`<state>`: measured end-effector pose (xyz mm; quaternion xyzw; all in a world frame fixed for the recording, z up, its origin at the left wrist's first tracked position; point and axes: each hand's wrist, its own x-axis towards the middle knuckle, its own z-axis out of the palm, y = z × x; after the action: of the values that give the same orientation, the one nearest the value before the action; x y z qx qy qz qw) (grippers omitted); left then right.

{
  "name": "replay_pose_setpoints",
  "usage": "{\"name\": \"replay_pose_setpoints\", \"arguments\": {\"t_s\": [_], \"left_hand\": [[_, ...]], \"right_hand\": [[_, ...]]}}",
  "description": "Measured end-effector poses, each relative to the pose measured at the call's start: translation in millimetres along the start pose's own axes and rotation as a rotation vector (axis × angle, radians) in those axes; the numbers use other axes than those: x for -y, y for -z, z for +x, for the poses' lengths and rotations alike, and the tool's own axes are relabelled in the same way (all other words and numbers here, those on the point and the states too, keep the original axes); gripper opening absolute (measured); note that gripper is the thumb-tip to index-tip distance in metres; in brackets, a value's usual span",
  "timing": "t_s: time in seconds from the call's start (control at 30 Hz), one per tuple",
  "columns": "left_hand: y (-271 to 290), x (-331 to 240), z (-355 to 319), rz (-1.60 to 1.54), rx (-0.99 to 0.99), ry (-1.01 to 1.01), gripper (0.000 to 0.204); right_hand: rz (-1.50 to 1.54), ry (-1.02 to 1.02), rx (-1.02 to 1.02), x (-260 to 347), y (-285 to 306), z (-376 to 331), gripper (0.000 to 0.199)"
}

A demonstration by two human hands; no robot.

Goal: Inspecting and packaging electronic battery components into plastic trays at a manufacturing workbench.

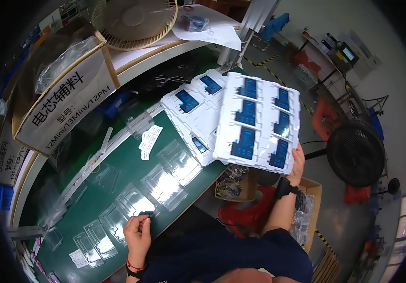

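Note:
My right hand (298,166) grips the lower right corner of a white plastic tray (262,121), tilted up at the table's right edge. Flat dark-blue phone batteries (246,113) sit in its pockets in two columns. A second white tray (202,118) lies partly under it, with a few batteries (187,101) showing. My left hand (138,233) is closed in a pinch over the row of clear plastic blister shells (134,200). Something small and dark shows at its fingertips, too small to name.
White label sheets (150,141) lie on the green table (132,160). A cardboard box (66,94) with a paper sign and a beige fan (134,23) stand on the raised shelf. A black fan (355,153), a red stool (248,214) and open cartons (310,207) are at the right.

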<state>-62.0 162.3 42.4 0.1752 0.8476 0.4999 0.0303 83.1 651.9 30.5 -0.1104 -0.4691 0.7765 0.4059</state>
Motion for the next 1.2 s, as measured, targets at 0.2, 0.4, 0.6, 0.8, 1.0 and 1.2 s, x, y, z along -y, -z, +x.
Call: {"name": "replay_pose_setpoints", "arguments": {"t_s": [0.2, 0.4, 0.6, 0.8, 1.0, 1.2], "left_hand": [[3.5, -3.4, -3.5, 0.037, -0.01, -0.004, 0.006], [6.0, -4.6, -7.8, 0.048, -0.032, 0.016, 0.006], [2.0, -7.0, -9.6, 0.045, -0.033, 0.012, 0.006], [4.6, -7.1, -9.5, 0.048, -0.018, -0.015, 0.006], [8.8, -4.0, -15.1, 0.023, -0.049, -0.007, 0.006], [12.7, 2.7, -23.1, 0.01, -0.074, 0.025, 0.007]], "right_hand": [[-0.016, -0.228, 0.229, -31.6, -8.7, 46.7, 0.05], [-0.484, -0.401, 0.232, -35.7, 7.5, 109.8, 0.04], [-1.752, 0.637, 0.183, -23.4, -34.9, 111.7, 0.033], [-1.923, -0.045, 0.18, -35.9, -94.3, 91.6, 0.041], [-2.047, -0.312, 0.121, -41.5, -111.3, 101.9, 0.052], [-1.83, -0.326, -0.008, -56.3, -97.6, 102.6, 0.061]]}}
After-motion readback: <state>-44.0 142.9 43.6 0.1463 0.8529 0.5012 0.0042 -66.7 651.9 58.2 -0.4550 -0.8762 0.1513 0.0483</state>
